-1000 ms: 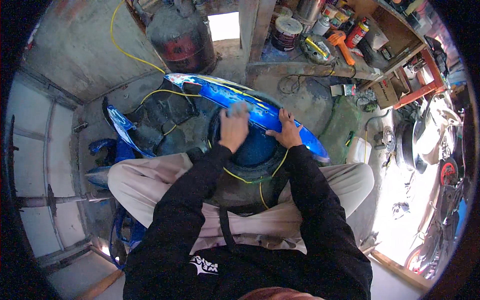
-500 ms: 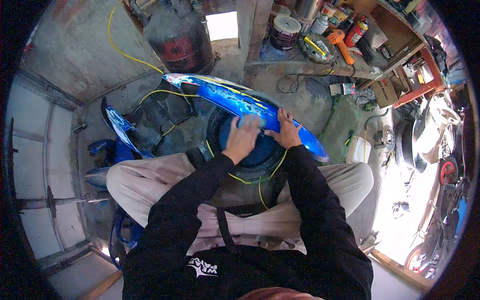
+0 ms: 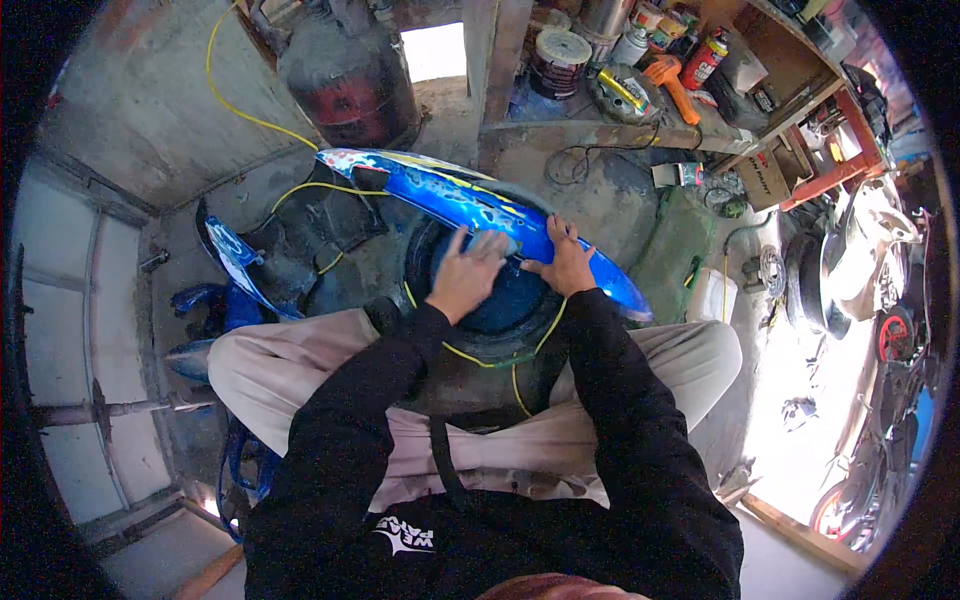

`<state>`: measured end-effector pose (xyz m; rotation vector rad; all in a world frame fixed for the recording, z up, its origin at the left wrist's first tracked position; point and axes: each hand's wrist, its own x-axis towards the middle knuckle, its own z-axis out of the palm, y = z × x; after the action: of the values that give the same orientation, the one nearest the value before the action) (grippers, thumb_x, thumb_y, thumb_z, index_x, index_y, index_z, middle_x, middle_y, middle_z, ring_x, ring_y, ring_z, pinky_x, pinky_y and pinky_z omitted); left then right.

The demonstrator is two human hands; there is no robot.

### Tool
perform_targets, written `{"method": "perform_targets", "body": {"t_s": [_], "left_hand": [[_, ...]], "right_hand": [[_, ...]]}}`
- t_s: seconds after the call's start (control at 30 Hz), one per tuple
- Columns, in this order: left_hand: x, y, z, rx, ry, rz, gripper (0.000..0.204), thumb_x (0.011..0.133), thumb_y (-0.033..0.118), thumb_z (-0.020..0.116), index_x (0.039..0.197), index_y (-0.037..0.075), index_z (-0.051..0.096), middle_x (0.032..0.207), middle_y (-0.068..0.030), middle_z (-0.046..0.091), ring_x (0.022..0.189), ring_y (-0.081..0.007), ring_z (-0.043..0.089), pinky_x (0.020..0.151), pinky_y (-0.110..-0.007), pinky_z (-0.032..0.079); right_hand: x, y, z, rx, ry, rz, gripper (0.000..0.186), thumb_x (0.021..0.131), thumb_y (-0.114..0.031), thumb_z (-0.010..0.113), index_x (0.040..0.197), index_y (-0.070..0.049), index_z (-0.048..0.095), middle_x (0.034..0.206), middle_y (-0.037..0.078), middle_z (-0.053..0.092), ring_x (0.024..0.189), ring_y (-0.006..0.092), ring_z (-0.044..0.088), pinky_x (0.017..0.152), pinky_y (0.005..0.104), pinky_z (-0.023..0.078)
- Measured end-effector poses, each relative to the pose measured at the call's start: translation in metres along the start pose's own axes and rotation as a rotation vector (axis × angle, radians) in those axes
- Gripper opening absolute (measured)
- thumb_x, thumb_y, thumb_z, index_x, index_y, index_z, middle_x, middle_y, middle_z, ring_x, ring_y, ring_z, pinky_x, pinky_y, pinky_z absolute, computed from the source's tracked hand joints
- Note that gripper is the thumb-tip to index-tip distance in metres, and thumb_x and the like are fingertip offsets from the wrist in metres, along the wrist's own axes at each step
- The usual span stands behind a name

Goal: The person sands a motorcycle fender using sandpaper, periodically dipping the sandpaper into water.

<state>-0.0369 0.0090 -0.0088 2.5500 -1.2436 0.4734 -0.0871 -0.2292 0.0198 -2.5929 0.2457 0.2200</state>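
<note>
A long blue body panel, with scuffed patches and yellow-white markings, lies tilted across a dark round tub in front of my crossed legs. My left hand, slightly blurred, presses a small pale-blue pad against the panel's near edge, fingers closed on it. My right hand grips the panel right of the pad, fingers over its face and thumb at the lower edge. A yellow cord hangs round the tub.
Another blue-white panel and blue parts lie left. A dark metal drum stands behind. A low shelf holds several cans and an orange tool. A green mat, tires, a motorbike and clutter line the right side.
My left hand has shifted down the panel's face toward its near edge, moving right and then back left. My right hand keeps its grip. The whole view has shifted slightly.
</note>
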Motion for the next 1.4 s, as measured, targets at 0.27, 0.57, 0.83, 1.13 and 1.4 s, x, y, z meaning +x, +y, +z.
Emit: {"method": "perform_targets", "body": {"t_s": [0.27,0.57,0.83,1.13,1.4], "left_hand": [[0.020,-0.049,-0.008,0.013,0.144,-0.482,0.039,0.108,0.021,0.048,0.135,-0.003,0.062,0.138,-0.0221,0.064,0.133,-0.0383,0.057,0.115,-0.053,0.038],[0.008,-0.052,-0.013,-0.208,0.153,-0.352,0.036,0.105,0.012,0.048,0.138,0.001,0.059,0.144,-0.0226,0.060,0.137,-0.0418,0.054,0.119,-0.048,0.041],[0.002,-0.023,-0.006,-0.221,-0.073,-0.122,0.042,0.105,0.016,0.052,0.142,-0.003,0.055,0.145,-0.0246,0.058,0.139,-0.0423,0.051,0.119,-0.049,0.041],[0.004,-0.086,-0.018,-0.219,0.134,-0.626,0.029,0.103,0.013,0.054,0.128,0.001,0.062,0.136,-0.0246,0.063,0.129,-0.0450,0.056,0.110,-0.051,0.047],[-0.006,-0.043,-0.028,-0.221,-0.051,0.120,0.025,0.101,0.017,0.057,0.121,0.005,0.067,0.137,-0.0149,0.065,0.132,-0.0360,0.058,0.117,-0.046,0.043]], "right_hand": [[0.002,-0.004,0.001,-0.036,0.033,0.016,0.115,0.071,-0.045,0.093,0.163,-0.009,0.034,0.170,0.009,0.034,0.156,0.0399,0.030,0.112,0.0852,0.024],[0.000,-0.001,0.000,0.012,0.030,0.006,0.115,0.072,-0.043,0.093,0.163,-0.007,0.033,0.171,0.010,0.032,0.158,0.0410,0.027,0.113,0.0855,0.020],[0.001,-0.002,-0.001,0.016,0.031,-0.004,0.116,0.072,-0.046,0.093,0.164,-0.008,0.033,0.170,0.013,0.035,0.157,0.0425,0.028,0.114,0.0839,0.018],[0.002,-0.001,0.001,0.033,0.032,0.000,0.116,0.072,-0.047,0.093,0.164,-0.008,0.034,0.170,0.015,0.036,0.157,0.0426,0.028,0.116,0.0823,0.018],[0.003,0.002,0.001,0.024,0.039,-0.049,0.115,0.071,-0.045,0.094,0.163,-0.007,0.036,0.169,0.014,0.037,0.157,0.0412,0.028,0.115,0.0836,0.018]]}}
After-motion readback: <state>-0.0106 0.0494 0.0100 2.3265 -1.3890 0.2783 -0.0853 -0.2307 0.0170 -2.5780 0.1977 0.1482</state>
